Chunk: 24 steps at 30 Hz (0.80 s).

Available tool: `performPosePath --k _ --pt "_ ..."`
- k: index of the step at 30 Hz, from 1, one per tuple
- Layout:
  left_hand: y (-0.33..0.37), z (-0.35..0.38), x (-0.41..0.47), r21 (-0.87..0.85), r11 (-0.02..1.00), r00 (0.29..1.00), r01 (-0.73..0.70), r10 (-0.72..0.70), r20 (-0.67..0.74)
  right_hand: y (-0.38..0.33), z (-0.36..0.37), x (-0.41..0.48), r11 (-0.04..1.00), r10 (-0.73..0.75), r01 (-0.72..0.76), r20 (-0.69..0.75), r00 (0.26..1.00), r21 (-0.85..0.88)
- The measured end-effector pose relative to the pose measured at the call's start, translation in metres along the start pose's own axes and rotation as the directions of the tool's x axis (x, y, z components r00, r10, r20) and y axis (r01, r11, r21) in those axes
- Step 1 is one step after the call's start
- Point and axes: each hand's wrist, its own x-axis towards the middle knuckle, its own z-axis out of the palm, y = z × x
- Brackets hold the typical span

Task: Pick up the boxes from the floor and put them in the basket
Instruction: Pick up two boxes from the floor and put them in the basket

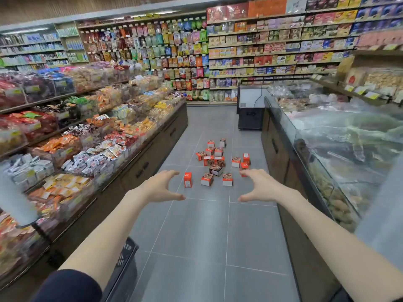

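Several small orange-and-white boxes (218, 162) lie scattered on the grey tiled floor in the middle of the aisle, some upright, some tipped. My left hand (162, 187) and my right hand (259, 186) are stretched out in front of me, fingers spread and slightly bent, holding nothing. Both hands are in the air well short of the boxes. A black plastic basket (126, 258) stands on the floor at the lower left, mostly hidden behind my left forearm.
A tiered snack display (87, 149) runs along the left of the aisle. A glass-fronted counter (316, 171) lines the right. A black cabinet (250, 114) stands at the far end, with packed shelves behind. Bare floor stretches between me and the boxes.
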Motion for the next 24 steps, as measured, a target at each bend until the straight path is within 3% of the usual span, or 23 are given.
performPosePath --k 10,24 --pt "-0.010 -0.024 0.145 0.026 0.999 1.000 0.026 -0.026 -0.003 0.055 -0.030 0.159 1.000 -0.007 0.007 0.008 1.000 -0.030" --pt "-0.115 -0.080 0.423 0.102 0.995 0.995 -0.011 0.001 0.099 0.096 -0.038 0.433 0.997 0.077 -0.077 0.007 0.997 -0.020"
